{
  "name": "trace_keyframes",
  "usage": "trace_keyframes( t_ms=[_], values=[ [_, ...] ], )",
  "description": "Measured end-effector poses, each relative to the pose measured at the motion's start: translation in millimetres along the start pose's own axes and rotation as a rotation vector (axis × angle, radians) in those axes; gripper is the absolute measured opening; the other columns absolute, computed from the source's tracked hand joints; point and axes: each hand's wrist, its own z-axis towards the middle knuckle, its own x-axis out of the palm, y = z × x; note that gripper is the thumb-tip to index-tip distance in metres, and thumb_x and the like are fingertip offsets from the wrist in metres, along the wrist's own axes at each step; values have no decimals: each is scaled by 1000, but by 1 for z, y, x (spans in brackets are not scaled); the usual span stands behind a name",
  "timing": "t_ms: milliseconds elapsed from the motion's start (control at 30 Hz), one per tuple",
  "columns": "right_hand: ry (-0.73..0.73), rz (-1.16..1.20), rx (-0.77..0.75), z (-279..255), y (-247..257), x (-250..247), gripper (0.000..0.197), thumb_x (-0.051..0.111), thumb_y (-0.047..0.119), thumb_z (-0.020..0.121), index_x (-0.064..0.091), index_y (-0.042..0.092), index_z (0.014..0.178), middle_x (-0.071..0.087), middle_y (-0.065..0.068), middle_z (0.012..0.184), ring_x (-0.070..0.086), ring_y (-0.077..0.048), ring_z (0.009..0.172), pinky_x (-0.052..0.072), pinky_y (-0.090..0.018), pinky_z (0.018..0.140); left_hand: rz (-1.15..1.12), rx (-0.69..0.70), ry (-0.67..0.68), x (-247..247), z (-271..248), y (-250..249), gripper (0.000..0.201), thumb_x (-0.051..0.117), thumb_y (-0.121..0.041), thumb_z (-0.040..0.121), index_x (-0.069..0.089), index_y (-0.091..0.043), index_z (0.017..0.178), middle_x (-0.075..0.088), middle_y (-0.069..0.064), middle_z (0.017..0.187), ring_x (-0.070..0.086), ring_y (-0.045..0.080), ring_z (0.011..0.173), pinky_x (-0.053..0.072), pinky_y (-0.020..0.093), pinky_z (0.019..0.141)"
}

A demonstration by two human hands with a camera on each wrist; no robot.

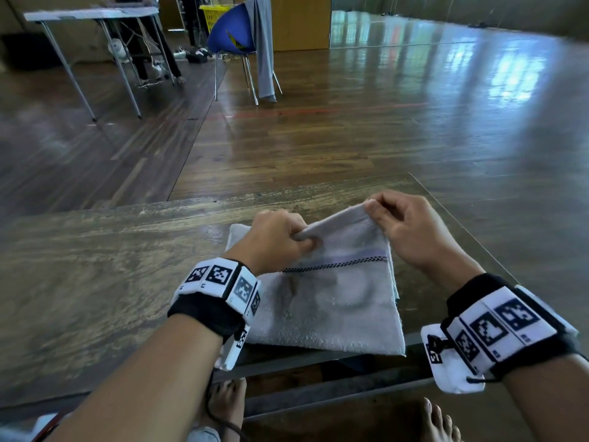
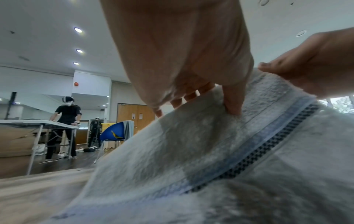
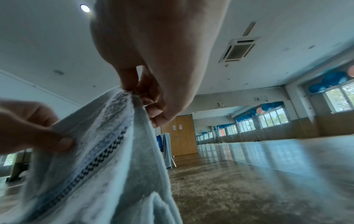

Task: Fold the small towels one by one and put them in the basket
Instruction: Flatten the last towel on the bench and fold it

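A small pale grey towel [image 1: 331, 301] with a blue stripe and a black checked band lies on the wooden table [image 1: 95, 266] near its front right corner. Its far edge is lifted off the table. My left hand [image 1: 280, 237] pinches that edge at the left corner, thumb under and fingers over. My right hand [image 1: 398, 224] pinches the same edge at the right corner. The left wrist view has the left thumb pressed into the towel [image 2: 191, 151]. In the right wrist view the fingertips [image 3: 134, 86] grip the towel [image 3: 107, 151] by its hem. No basket near me is in view.
The table's front edge [image 1: 318, 355] runs just under the towel, with bare feet below. Across the wooden floor stand a blue chair [image 1: 232, 33] draped with grey cloth, a yellow basket [image 1: 213, 14] behind it, and a folding table [image 1: 89, 14] with a person at it.
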Motion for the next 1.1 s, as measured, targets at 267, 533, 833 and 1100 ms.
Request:
trace_keyframes(
  t_ms=[267, 533, 833, 1100],
  values=[
    [-265, 10, 198, 6, -35, -22, 19, 65, 25, 98, 69, 23, 80, 71, 4, 74, 61, -5, 58, 49, -27, 61, 236, -159, -81, -21, -11, 40, 39, 64, -51, 89, 73, -18, 71, 69, -7, 87, 61, 16, 83, 40, 39, 89],
    [-220, -166, 239, 6, -56, -23, 19, 68, 23, 96, 66, 25, 77, 68, 6, 72, 55, -9, 56, 41, -22, 55, 198, -210, -220, -28, -28, 55, 10, 72, -37, 87, 80, -30, 85, 70, -13, 87, 60, 15, 92, 37, 44, 95],
    [-171, -280, 246, 1, -50, -29, 24, 65, 12, 94, 64, 30, 79, 70, 8, 84, 67, -13, 79, 44, -23, 65, 67, -200, -298, -35, -30, 59, 12, 72, -25, 89, 82, -17, 87, 76, -4, 81, 68, 16, 77, 55, 41, 82],
    [-186, -357, 216, -2, -48, -25, 24, 65, 14, 93, 62, 31, 77, 63, 16, 78, 59, -3, 73, 37, -18, 61, -10, -219, -397, -40, -33, 59, 9, 82, -20, 80, 82, -18, 88, 76, -5, 79, 67, 3, 72, 51, 15, 66]
  ],
)
